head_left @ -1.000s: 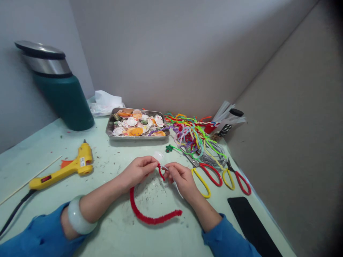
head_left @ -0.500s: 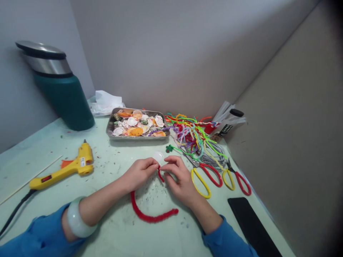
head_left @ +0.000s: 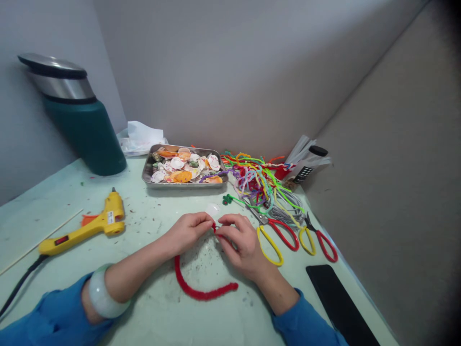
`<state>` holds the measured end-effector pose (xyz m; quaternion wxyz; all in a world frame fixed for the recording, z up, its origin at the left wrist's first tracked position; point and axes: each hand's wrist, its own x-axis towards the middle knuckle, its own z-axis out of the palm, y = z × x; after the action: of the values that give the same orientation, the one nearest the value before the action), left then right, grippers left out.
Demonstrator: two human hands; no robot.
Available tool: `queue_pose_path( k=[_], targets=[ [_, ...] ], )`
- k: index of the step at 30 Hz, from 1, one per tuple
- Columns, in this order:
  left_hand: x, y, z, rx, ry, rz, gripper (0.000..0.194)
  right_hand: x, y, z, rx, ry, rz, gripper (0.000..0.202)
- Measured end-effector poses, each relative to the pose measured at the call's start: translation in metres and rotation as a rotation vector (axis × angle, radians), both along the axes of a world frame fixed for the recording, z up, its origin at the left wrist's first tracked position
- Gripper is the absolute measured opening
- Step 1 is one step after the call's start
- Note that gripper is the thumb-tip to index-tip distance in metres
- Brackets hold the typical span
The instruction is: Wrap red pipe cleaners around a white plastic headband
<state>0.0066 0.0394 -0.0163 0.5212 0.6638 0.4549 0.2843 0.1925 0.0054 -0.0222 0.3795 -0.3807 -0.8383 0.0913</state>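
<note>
My left hand (head_left: 189,234) pinches a red pipe cleaner (head_left: 214,226) between thumb and forefinger, and a short bit shows at the fingertips. Facing it, my right hand (head_left: 243,246) has its thumb and fingers closed on the same bit from the other side. A long red pipe cleaner length (head_left: 205,294) curves over the table below, one end passing out of sight under my left hand; whether it joins the held bit I cannot tell. Just beyond my fingertips lies a small clear, pale piece (head_left: 213,209).
A metal tray (head_left: 180,186) of shells stands behind, beside a heap of coloured pipe cleaners (head_left: 257,180). Scissors (head_left: 270,245), a second pair (head_left: 317,240) and a black flat object (head_left: 338,302) lie right. Left are a yellow glue gun (head_left: 82,233), thin stick (head_left: 43,240) and green bottle (head_left: 86,132).
My right thumb and fingers have closed in on the red pipe cleaner. Its short end, which hung free between my hands, is now mostly hidden at my right fingertips.
</note>
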Motion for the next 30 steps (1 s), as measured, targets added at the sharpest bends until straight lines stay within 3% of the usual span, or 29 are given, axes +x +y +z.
queue_pose_path(
  k=[5, 15, 20, 30],
  targets=[
    [0.0, 0.0, 0.001, 0.014, -0.007, -0.008, 0.026, -0.003, 0.001, 0.0, -0.16, 0.245, -0.015, 0.011],
    [-0.003, -0.004, 0.005, 0.119, 0.093, -0.204, 0.024, -0.008, 0.004, -0.013, -0.479, 0.57, -0.092, 0.008],
    [-0.002, -0.006, 0.004, 0.177, 0.064, -0.257, 0.024, -0.009, 0.005, -0.014, -0.523, 0.615, -0.078, 0.009],
    [-0.002, -0.006, 0.001, 0.232, 0.101, -0.183, 0.024, -0.011, 0.005, -0.017, -0.555, 0.652, -0.073, 0.012]
  ],
)
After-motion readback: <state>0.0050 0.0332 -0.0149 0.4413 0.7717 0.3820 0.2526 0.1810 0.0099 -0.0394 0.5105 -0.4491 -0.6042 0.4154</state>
